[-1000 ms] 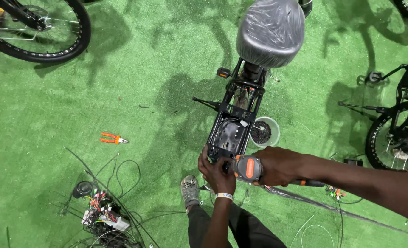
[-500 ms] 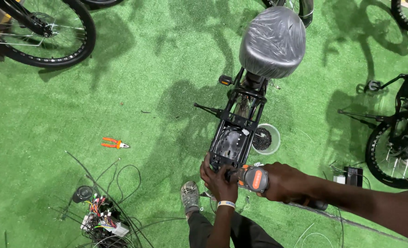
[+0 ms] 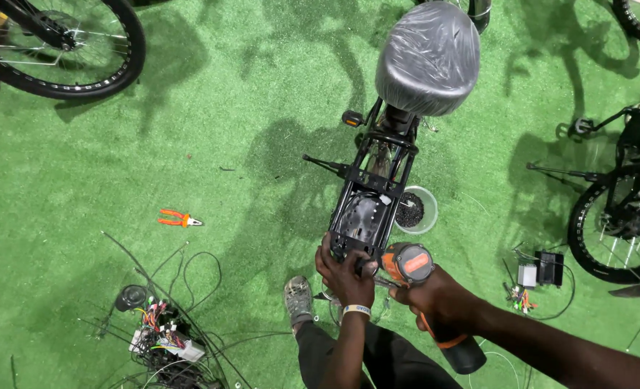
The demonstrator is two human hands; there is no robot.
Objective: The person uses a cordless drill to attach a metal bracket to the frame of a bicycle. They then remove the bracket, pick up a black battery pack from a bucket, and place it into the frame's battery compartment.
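Directly ahead of both hands: rear rack (image 3: 367, 194), long axis running away; left hand (image 3: 345, 274) gripping its near end, right hand (image 3: 435, 295) clutching drill (image 3: 410, 265) just beside.

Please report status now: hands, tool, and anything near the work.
Left hand grips rack end. Right hand holds drill against it. Screw cup beside rack, pliers off left.
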